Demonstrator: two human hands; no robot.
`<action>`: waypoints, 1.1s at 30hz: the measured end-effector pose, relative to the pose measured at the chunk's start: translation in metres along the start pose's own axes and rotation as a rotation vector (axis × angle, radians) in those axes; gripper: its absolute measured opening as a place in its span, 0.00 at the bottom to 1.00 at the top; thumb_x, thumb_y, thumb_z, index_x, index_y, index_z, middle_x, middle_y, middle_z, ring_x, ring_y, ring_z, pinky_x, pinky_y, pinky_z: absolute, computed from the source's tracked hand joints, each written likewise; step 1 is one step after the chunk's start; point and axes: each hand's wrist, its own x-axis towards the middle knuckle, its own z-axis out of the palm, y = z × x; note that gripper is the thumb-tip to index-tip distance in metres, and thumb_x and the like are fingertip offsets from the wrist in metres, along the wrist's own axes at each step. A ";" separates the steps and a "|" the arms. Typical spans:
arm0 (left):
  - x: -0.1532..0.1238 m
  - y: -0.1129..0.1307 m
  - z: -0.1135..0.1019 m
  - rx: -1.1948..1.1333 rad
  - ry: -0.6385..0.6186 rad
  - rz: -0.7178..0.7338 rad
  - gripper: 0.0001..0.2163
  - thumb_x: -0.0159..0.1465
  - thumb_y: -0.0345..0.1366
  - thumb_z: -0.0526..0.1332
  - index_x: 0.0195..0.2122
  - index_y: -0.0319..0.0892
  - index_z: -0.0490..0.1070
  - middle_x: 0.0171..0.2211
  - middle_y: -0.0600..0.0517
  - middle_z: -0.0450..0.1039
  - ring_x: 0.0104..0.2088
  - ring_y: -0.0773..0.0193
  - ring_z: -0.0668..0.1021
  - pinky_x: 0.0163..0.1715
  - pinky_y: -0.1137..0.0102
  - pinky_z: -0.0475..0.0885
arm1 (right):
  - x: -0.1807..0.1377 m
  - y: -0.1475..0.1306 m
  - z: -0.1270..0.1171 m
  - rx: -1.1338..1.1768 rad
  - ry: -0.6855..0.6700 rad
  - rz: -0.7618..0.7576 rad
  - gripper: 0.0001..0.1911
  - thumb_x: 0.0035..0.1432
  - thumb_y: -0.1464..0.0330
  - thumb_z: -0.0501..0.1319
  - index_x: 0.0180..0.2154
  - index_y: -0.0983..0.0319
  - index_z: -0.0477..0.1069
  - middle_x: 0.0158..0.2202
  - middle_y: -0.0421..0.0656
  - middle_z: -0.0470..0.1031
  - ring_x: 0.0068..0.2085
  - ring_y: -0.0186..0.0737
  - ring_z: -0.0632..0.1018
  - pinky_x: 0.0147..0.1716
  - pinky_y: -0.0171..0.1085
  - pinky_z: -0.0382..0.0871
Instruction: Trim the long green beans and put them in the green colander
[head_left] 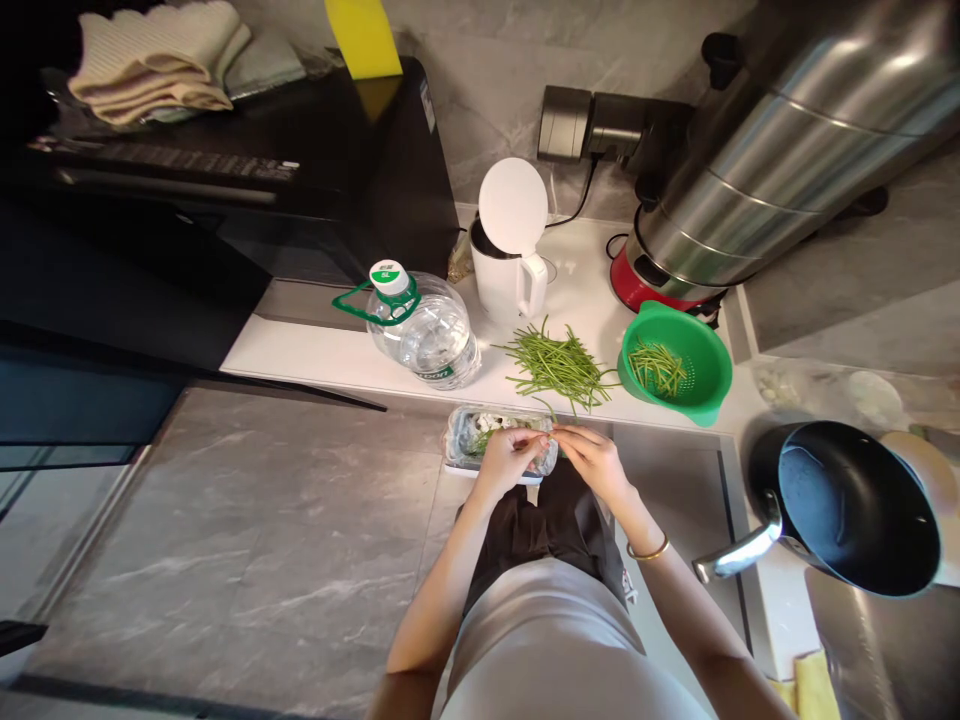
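Observation:
My left hand and my right hand meet at the fingertips in front of the counter edge. Both are closed in a pinch on a thin green stem, mostly hidden by the fingers. Below them is a lined bin with pale scraps and green bits in it; my left hand covers part of it. Just beyond my hands, a loose pile of long green stems lies on the white counter. To its right, a green colander holds shorter stem pieces.
A large water bottle and a white kettle with its lid up stand behind the pile. A tall steel appliance with a red base is at back right. A black pan points its handle towards my right arm.

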 end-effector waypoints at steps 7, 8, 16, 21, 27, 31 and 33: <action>0.004 -0.004 0.001 -0.088 -0.090 -0.083 0.09 0.51 0.38 0.64 0.30 0.39 0.76 0.25 0.51 0.76 0.21 0.69 0.74 0.24 0.73 0.71 | -0.006 0.003 -0.003 0.012 -0.070 -0.008 0.13 0.59 0.71 0.56 0.42 0.52 0.75 0.41 0.40 0.78 0.42 0.40 0.79 0.45 0.42 0.74; 0.005 -0.006 0.001 -0.095 -0.097 -0.087 0.08 0.52 0.38 0.64 0.30 0.39 0.76 0.25 0.51 0.76 0.21 0.69 0.73 0.24 0.73 0.71 | -0.006 0.001 -0.003 0.038 -0.050 0.022 0.12 0.59 0.70 0.57 0.41 0.52 0.75 0.40 0.41 0.79 0.41 0.40 0.79 0.43 0.41 0.75; 0.031 -0.061 -0.026 0.273 0.114 -0.139 0.08 0.56 0.35 0.58 0.33 0.39 0.74 0.26 0.51 0.76 0.26 0.66 0.76 0.26 0.74 0.70 | 0.001 0.001 -0.006 0.542 0.343 0.446 0.07 0.48 0.66 0.67 0.33 0.59 0.75 0.30 0.41 0.80 0.28 0.37 0.79 0.31 0.38 0.77; 0.044 -0.106 -0.059 0.752 0.285 -0.252 0.09 0.59 0.34 0.55 0.30 0.38 0.74 0.30 0.46 0.76 0.35 0.59 0.77 0.36 0.69 0.69 | 0.009 0.013 -0.032 0.843 0.543 0.523 0.08 0.47 0.69 0.68 0.33 0.59 0.75 0.29 0.38 0.78 0.26 0.30 0.77 0.28 0.31 0.75; 0.047 -0.131 -0.060 0.908 0.283 -0.331 0.12 0.61 0.38 0.53 0.32 0.39 0.74 0.32 0.43 0.76 0.38 0.54 0.77 0.38 0.66 0.68 | 0.010 0.027 -0.057 1.012 0.632 0.612 0.09 0.44 0.70 0.70 0.32 0.58 0.75 0.31 0.37 0.78 0.28 0.26 0.76 0.29 0.25 0.74; 0.052 -0.131 -0.047 0.974 0.215 -0.336 0.12 0.59 0.32 0.53 0.42 0.42 0.73 0.40 0.43 0.75 0.41 0.56 0.77 0.40 0.67 0.68 | 0.010 0.026 -0.055 1.107 0.624 0.667 0.10 0.43 0.70 0.70 0.31 0.59 0.75 0.31 0.36 0.77 0.28 0.24 0.76 0.29 0.22 0.73; 0.054 -0.127 -0.042 0.993 0.178 -0.331 0.13 0.59 0.31 0.53 0.42 0.44 0.73 0.42 0.45 0.75 0.42 0.56 0.76 0.40 0.67 0.68 | 0.012 0.027 -0.055 1.155 0.616 0.681 0.10 0.43 0.70 0.70 0.31 0.60 0.75 0.31 0.36 0.77 0.28 0.24 0.76 0.29 0.21 0.73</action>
